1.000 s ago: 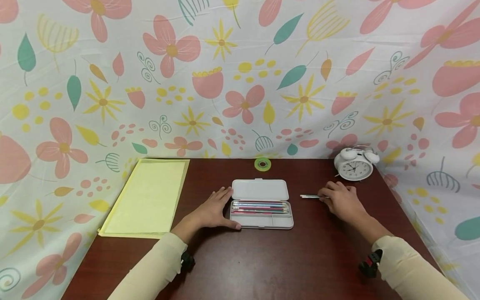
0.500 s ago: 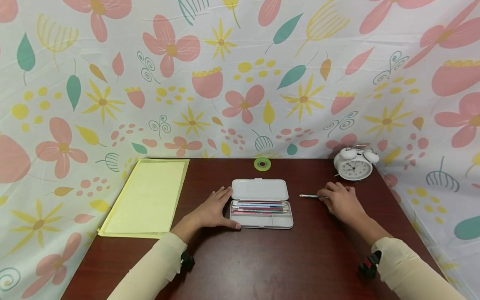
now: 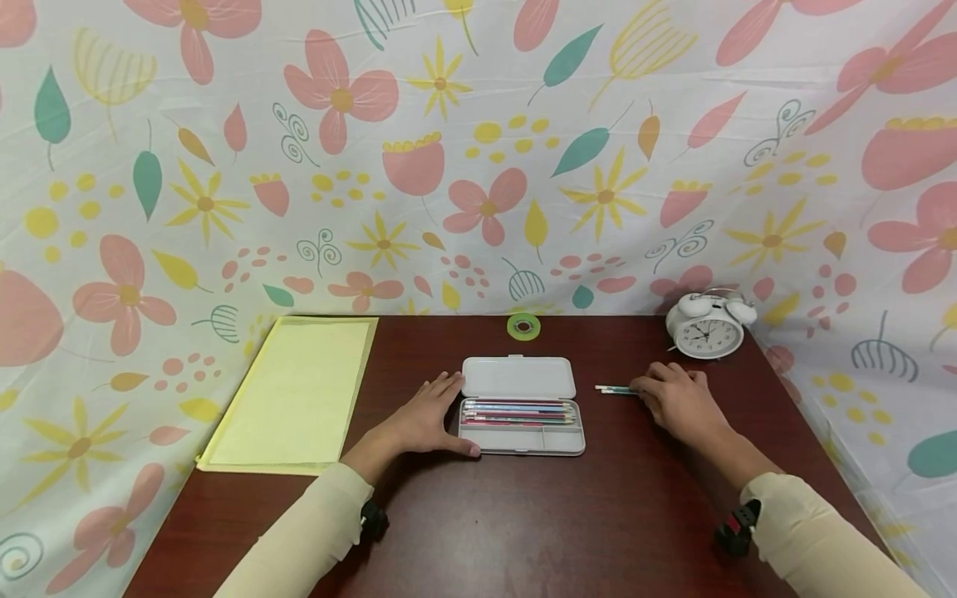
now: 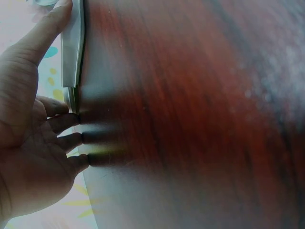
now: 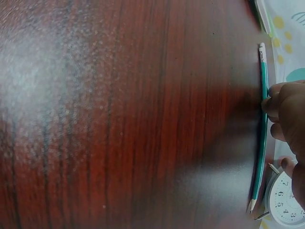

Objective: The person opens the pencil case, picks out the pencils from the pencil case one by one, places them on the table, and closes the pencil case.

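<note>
A grey pencil case (image 3: 521, 441) lies with its lid (image 3: 518, 378) folded back on the table. Several pencils (image 3: 517, 414) fill its back compartment; two smaller front compartments hold nothing. My left hand (image 3: 422, 418) rests along the case's left side, thumb at the front left corner and straight fingers by the hinge. To the right of the case, my right hand (image 3: 682, 403) pinches a green pencil (image 5: 263, 133) with a white eraser, near its middle. A second pencil lies close alongside it, mostly hidden; both eraser ends point toward the case in the head view.
A white alarm clock (image 3: 706, 325) stands at the back right, just beyond the right hand. Behind the case lies a green roll of tape (image 3: 523, 327). A yellow zip folder (image 3: 292, 394) lies at the left. A floral cloth (image 3: 478, 166) hangs along the table's back edge.
The pencils in my right hand have shifted slightly left, and their eraser ends, lined up half a second ago, now show apart. My left hand and the case have stayed still.
</note>
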A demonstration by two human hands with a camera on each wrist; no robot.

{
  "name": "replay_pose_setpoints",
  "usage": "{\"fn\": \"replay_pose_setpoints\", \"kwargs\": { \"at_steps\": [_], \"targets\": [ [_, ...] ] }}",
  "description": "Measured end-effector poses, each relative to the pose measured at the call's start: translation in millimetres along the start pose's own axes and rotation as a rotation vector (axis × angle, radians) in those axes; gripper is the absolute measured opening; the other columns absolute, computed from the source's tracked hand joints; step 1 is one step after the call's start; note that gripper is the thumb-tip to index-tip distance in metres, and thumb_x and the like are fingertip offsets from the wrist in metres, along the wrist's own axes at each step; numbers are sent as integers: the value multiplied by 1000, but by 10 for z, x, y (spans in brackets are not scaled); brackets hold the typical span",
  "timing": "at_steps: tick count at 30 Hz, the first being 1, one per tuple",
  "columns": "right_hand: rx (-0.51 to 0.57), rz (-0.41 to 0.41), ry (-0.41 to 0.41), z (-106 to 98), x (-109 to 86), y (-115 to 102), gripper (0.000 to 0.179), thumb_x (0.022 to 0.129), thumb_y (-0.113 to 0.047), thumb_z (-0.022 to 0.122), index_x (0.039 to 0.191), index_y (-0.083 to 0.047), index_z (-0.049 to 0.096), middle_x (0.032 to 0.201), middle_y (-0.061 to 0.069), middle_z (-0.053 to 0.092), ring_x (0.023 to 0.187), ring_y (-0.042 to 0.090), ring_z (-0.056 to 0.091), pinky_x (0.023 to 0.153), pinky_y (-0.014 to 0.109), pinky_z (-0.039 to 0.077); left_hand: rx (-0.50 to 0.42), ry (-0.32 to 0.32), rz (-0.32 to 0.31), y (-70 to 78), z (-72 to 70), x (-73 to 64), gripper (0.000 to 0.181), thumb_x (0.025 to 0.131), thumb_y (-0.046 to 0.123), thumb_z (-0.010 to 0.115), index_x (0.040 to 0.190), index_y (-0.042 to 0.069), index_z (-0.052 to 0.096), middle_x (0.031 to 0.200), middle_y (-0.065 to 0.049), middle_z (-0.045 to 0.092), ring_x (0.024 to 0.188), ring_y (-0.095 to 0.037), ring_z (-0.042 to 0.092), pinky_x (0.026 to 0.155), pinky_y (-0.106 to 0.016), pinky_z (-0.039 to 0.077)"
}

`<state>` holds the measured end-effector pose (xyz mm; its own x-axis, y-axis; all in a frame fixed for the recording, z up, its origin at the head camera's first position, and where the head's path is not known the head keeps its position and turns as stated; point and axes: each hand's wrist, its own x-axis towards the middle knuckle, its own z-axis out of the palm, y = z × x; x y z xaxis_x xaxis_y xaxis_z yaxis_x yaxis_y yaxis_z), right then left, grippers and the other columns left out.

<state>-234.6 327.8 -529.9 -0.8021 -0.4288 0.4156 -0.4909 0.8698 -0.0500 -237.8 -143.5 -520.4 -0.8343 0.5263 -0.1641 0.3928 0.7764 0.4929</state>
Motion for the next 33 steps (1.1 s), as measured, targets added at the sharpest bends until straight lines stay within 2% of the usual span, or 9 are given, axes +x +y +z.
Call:
{"fn": "replay_pose_setpoints", "kwargs": {
  "at_steps": [11,16,21,25,30,33],
  "targets": [
    [17,4,0,5,1,-3,23,91,-4,86,109,-19,83,99,2,66,89,26,60,73,56,46,-10,-4,-4,14,-12,-8,137,80,69,91,177,3,19,185,-17,21,174,-39,14,141,-61,16],
    [30,33,-38,-44,50,-66,20,92,-10,88,110,-18,83,100,2,65,91,26,59,77,59,46,-12,-4,-2,18,-17,-11,137,80,69,91,177,4,19,185,-17,22,174,-39,14,141,-61,16],
    [66,54,-100,-65,186,-238,20,98,-18,84,117,-15,83,106,3,67,99,29,62,84,65,48,-14,-8,-7,22,-25,-17,137,80,69,91,177,4,19,185,-17,21,174,-38,14,141,-61,16],
    [83,42,-139,-49,287,-411,23,101,-22,82,122,-15,82,110,4,68,103,29,63,90,65,49,-11,-6,-6,17,-24,-17,137,80,69,91,177,4,19,185,-17,21,174,-38,14,141,-61,15],
    [92,-20,-136,-17,387,-644,22,101,-24,83,121,-15,83,111,3,68,103,25,61,90,63,49,-8,-2,0,8,-13,-7,138,80,70,91,177,4,19,185,-17,21,174,-38,14,141,-61,16],
    [114,-81,-128,-5,439,-785,19,100,-24,84,117,-16,83,108,0,67,97,21,58,87,61,50,-11,-1,0,13,-15,-3,138,80,70,91,177,4,19,185,-17,21,174,-38,14,141,-61,15]
  ]
}}
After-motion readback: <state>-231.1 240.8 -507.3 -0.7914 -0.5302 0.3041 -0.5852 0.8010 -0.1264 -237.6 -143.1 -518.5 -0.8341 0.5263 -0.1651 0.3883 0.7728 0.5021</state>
